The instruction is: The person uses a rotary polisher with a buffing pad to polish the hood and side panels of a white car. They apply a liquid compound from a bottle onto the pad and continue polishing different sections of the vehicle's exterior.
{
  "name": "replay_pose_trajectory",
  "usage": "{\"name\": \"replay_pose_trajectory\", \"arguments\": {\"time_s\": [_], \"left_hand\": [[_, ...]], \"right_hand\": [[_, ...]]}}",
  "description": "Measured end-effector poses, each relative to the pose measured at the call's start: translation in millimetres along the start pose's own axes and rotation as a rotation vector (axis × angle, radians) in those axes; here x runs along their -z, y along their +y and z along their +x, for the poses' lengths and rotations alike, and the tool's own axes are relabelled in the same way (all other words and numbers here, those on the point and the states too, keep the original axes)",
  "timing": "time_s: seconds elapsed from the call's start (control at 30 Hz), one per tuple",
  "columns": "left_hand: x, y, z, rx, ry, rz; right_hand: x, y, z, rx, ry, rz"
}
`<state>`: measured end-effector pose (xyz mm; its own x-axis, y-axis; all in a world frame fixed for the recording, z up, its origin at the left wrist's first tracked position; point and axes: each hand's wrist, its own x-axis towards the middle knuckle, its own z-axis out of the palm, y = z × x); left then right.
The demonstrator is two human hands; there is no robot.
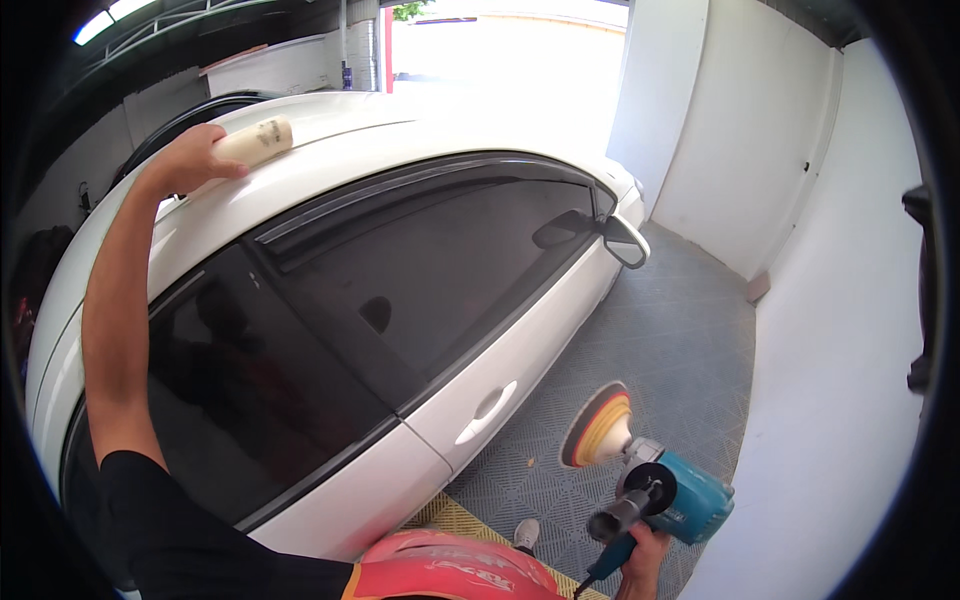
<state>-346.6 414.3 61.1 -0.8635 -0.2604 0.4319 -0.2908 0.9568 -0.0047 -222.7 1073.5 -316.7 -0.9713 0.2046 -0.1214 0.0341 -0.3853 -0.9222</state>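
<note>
My left hand (196, 159) reaches across the roof of a white car (480, 139) and is closed around a cream-coloured bottle (259, 142), tilted on its side over the roof panel. Low on the right, my right hand (646, 555) grips a teal Makita rotary polisher (686, 499) by its handle. The polisher's round pad (600, 427) faces the car's side but stands apart from it. A black side handle (619, 514) juts from the tool's head. Its power cord leaves the grip downward. Whether the pad is spinning cannot be told.
Dark side windows (420, 255), a door handle (486, 412) and a wing mirror (626, 241) line the car's near side. A white wall (817, 375) stands close on the right. Grey grid floor tiles (660, 330) lie between wall and car. Beyond the bonnet is a bright doorway (510, 52).
</note>
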Motion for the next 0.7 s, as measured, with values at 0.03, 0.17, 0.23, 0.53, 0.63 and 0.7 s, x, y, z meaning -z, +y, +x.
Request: {"name": "replay_pose_trajectory", "arguments": {"time_s": [0.03,0.17,0.23,0.53,0.63,0.7], "left_hand": [[0.5,5.9,-4.1,0.046,0.059,-0.039],[5.9,52.5,-35.3,0.242,0.347,-0.487],[4.0,93.6,-59.9,0.44,0.47,-0.971],[-99.6,394.9,-172.9,0.002,0.569,-2.26],[-112.7,452.2,-186.8,-0.032,0.492,-1.949],[-103.8,458.2,-183.9,-0.092,0.592,-1.92]], "right_hand": [[6.4,-3.5,18.3,-0.028,-0.05,0.073],[31.5,-16.5,95.1,-0.337,-0.684,0.319],[28.1,-8.9,127.6,-0.455,-0.779,0.487],[-11.3,29.1,189.9,-1.145,-1.234,1.033],[-13.5,33.7,185.9,-1.315,-1.298,1.103],[-13.7,35.9,181.6,-1.314,-1.286,1.164]]}}
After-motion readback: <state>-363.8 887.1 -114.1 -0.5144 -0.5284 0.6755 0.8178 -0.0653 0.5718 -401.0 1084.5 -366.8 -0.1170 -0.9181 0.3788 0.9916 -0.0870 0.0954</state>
